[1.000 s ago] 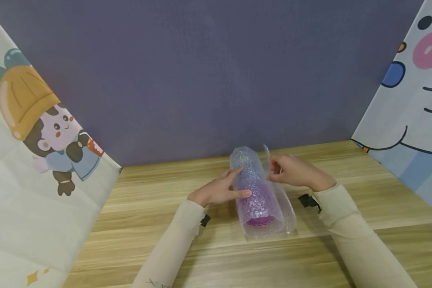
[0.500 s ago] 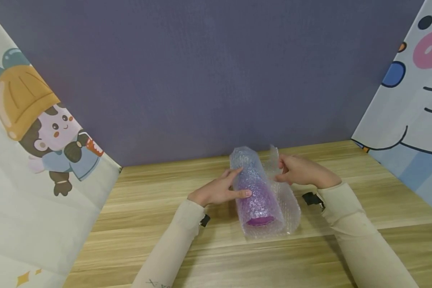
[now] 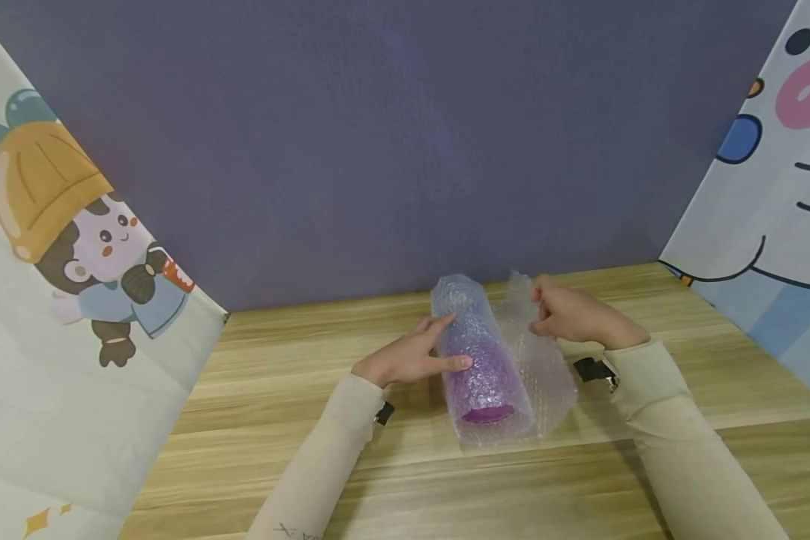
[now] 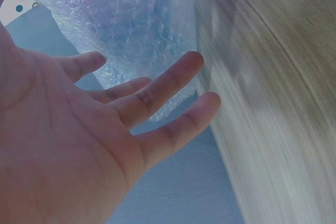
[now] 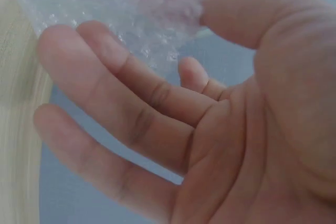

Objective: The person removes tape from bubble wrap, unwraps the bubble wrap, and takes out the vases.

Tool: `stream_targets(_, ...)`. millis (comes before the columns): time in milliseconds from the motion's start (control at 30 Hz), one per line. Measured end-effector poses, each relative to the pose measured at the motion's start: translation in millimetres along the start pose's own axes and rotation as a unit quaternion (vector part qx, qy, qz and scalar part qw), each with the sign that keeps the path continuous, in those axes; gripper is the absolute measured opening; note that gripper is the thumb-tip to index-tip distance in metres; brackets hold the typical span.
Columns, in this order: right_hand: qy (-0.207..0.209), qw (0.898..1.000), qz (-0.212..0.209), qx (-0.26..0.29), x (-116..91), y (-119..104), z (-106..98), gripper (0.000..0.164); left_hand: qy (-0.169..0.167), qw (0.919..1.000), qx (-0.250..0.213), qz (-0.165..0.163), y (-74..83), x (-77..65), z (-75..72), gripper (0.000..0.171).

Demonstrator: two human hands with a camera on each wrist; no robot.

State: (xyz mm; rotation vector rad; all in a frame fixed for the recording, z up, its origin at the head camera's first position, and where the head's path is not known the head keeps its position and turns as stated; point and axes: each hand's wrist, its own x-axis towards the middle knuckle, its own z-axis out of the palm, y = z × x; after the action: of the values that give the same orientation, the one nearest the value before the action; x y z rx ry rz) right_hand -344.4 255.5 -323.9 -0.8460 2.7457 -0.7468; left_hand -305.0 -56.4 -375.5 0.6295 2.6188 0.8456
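Steadying the bubble-wrapped purple object (image 3: 486,375) with the spread left hand (image 3: 412,358), pinching the loose bubble-wrap flap (image 3: 543,371) with the right hand (image 3: 572,312), ideally tugging gently and evenly.

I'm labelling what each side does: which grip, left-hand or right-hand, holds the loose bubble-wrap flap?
The right-hand grip holds the loose bubble-wrap flap, out to the side; the left-hand grip instead lies spread on the wrapped purple object.

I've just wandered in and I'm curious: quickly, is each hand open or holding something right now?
Left hand: open, resting on the bubble-wrapped purple item.
Right hand: closed, pinching the loose flap of bubble wrap.
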Motion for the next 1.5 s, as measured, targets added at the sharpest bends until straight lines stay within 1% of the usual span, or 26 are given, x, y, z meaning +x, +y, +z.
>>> stream_targets(100, 0.006, 1.0, -0.018, 0.005, 0, 3, -1, 0.047, 0.0, 1.0, 0.001, 0.001, 0.1, 0.5, -0.1, 0.105)
stream_targets(233, 0.014, 0.999, -0.041, 0.004, 0, 5, -3, 0.045, -0.001, 1.0, -0.001, 0.0, 0.5, 0.6, -0.2, 0.105)
stream_targets(300, 0.011, 0.999, -0.044, 0.003, -1, 5, -4, 0.041, -0.001, 1.0, 0.0, -0.001, 0.6, 0.5, -0.2, 0.104)
stream_targets(500, -0.011, 0.999, -0.039, 0.007, 0, 8, -6, 0.018, 0.0, 1.0, 0.005, -0.004, 0.1, 0.7, 0.1, 0.104)
stream_targets(633, -0.009, 0.999, -0.044, 0.007, 1, 14, -6, 0.012, -0.001, 1.0, 0.006, -0.004, -0.3, 0.8, 0.3, 0.104)
stream_targets(800, 0.002, 0.999, -0.046, 0.002, 1, 21, -6, 0.012, -0.002, 1.0, 0.003, -0.002, -0.4, 0.6, 0.5, 0.104)
stream_targets(967, 0.008, 0.999, -0.036, -0.003, -1, 24, -8, 0.013, -0.003, 1.0, -0.002, -0.002, -0.3, 1.6, 0.7, 0.104)
stream_targets(1167, -0.005, 1.0, -0.015, 0.02, -1, 26, -9, 0.014, 0.0, 1.0, 0.0, 0.001, 0.3, 1.6, 0.5, 0.105)
stream_targets(1500, -0.014, 0.999, -0.01, 0.037, -6, 30, -12, 0.019, 0.003, 1.0, -0.003, 0.004, 1.0, -0.4, 0.3, 0.104)
